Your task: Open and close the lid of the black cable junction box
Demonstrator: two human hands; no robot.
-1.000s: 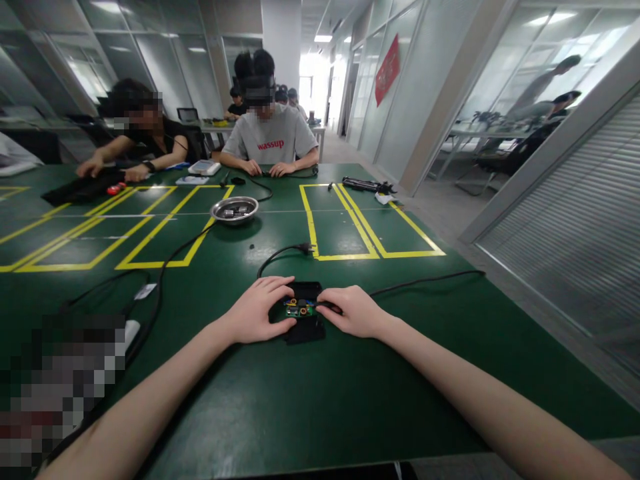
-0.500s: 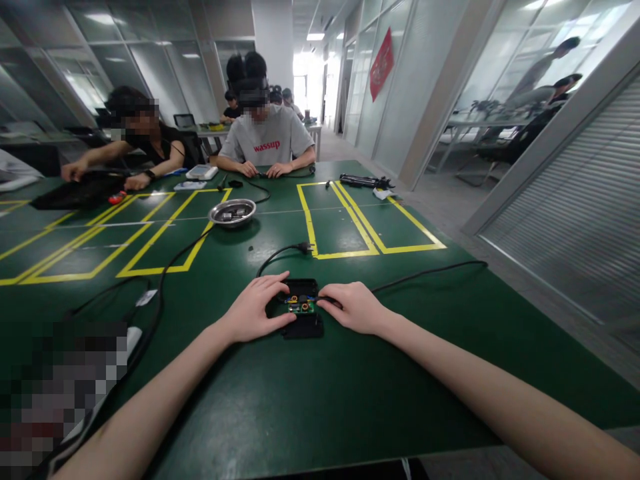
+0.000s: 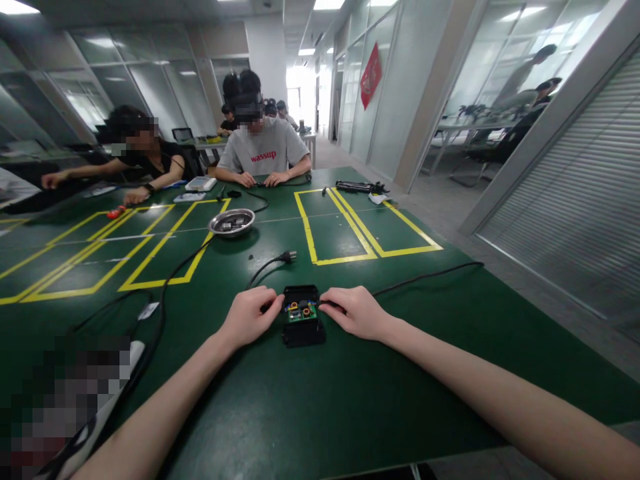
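Observation:
An opened black plastic case (image 3: 304, 335) lies in front of me on the green table. Inside it sits a small green circuit board (image 3: 303, 313) with copper-coloured ring coils and thin blue and yellow wires. At the case's left end, my left hand (image 3: 253, 316) is closed in a pinch on the black power cord (image 3: 261, 269), which runs out behind the hand to a plug (image 3: 289, 256); the gripped part is mostly hidden. On the opposite end, my right hand (image 3: 359, 312) pinches a second black cable (image 3: 430, 274) that trails off to the right.
A metal bowl (image 3: 231, 223) holding small metal parts stands ahead, left of centre. Yellow tape (image 3: 345, 259) marks out rectangles. More black cable (image 3: 161, 307) runs along the left. Across the table, two people work, near a folded black tripod (image 3: 360, 187).
My left hand has moved off the case and its spread fingers have closed into a pinch at the left end. The plug has shifted left. My right hand keeps its pinch.

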